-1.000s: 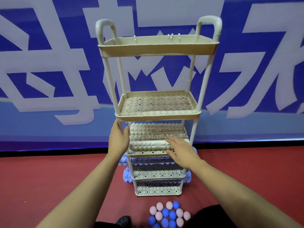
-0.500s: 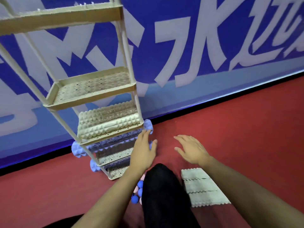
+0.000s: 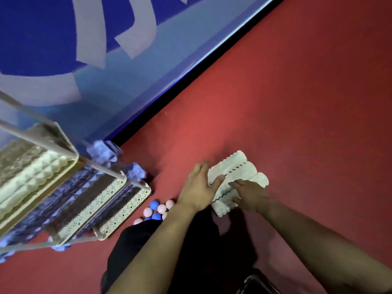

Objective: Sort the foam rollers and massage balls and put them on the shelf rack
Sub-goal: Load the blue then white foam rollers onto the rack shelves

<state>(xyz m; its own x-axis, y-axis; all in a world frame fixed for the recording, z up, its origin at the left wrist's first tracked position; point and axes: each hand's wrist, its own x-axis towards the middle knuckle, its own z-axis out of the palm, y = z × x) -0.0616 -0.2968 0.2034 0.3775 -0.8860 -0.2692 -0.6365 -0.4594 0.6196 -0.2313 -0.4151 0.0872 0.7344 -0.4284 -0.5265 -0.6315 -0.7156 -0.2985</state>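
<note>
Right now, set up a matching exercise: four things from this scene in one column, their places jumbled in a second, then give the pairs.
Things:
1. white foam rollers
2. massage balls
3. purple foam rollers
4. blue banner

Places:
A. on the lower tiers of the shelf rack
B. side by side on the red floor, under the left hand and right hand
C. along the wall behind the rack
D. clustered on the floor by the rack's foot

Pairs: 1-B, 2-D, 3-A, 4-C
</note>
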